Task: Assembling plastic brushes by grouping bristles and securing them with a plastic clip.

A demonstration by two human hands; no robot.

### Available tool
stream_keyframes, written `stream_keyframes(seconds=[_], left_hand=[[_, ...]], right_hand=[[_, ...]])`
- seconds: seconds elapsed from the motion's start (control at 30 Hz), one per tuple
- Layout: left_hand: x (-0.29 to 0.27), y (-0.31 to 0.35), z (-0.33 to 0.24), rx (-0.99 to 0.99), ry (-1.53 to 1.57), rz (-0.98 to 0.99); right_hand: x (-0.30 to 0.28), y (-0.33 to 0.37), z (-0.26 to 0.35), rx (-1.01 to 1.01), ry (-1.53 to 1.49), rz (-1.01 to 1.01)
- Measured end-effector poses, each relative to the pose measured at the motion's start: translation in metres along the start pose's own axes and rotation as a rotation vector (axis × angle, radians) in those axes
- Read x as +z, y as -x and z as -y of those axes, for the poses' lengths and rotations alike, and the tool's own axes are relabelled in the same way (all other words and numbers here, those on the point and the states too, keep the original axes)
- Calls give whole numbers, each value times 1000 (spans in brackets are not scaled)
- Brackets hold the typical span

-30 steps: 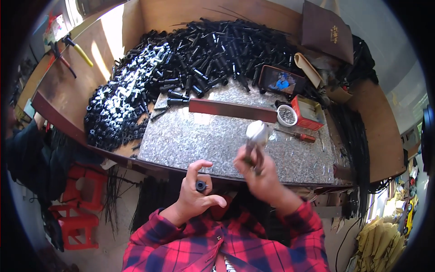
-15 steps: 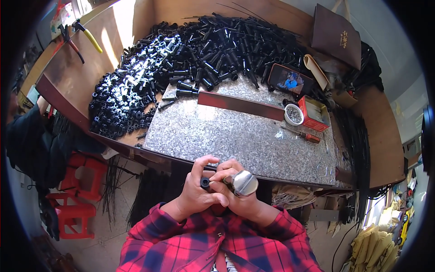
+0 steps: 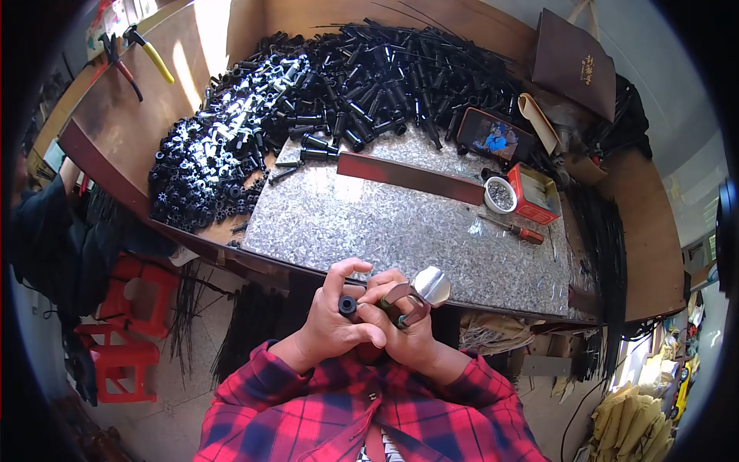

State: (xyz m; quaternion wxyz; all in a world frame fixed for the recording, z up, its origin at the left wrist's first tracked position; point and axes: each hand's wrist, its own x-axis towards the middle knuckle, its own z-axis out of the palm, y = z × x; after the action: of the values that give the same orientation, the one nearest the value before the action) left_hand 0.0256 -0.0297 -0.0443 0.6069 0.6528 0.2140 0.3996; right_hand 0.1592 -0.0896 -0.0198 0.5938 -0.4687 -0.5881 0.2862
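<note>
With the left hand (image 3: 329,312), we are gripping one black tube (image 3: 348,306) in the curled fingers, its bored end facing up; the index finger is arching clear of it and the thumb is lying apart. With the right hand (image 3: 396,308), we are clasping one hand tool (image 3: 431,287), its shiny head pointing outward, while the fingertips are meeting just beside the tube. Whether they are pinching anything small, we are not able to tell. The black tube is sitting in front of the bench's near edge.

For good work, we are best keeping the tube firm and its bore in sight, and keeping the tool's head clear of the left fingers.

Counting outward, on the stone slab (image 3: 362,223) we are finding one screwdriver (image 3: 529,234), one reddish bar (image 3: 412,179), one white cup (image 3: 492,208) holding small bits, one red box (image 3: 535,211) and one phone (image 3: 495,139). Beyond, two heaps are rising: long black parts (image 3: 400,85) and short black pieces (image 3: 202,185), both too dense for counting. Two tools are hanging at left: one yellow-handled (image 3: 158,63), one red-handled (image 3: 124,72).
</note>
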Motion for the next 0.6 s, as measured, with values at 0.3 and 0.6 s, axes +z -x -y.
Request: stream_keyframes(seconds=[0.3,0.6], left_hand=[[-2,-2,-10,-41,8,48],[-1,-1,6,53,22,-8]], right_hand=[[1,-1,5,42,-85,23],[0,-2,6,33,-97,70]])
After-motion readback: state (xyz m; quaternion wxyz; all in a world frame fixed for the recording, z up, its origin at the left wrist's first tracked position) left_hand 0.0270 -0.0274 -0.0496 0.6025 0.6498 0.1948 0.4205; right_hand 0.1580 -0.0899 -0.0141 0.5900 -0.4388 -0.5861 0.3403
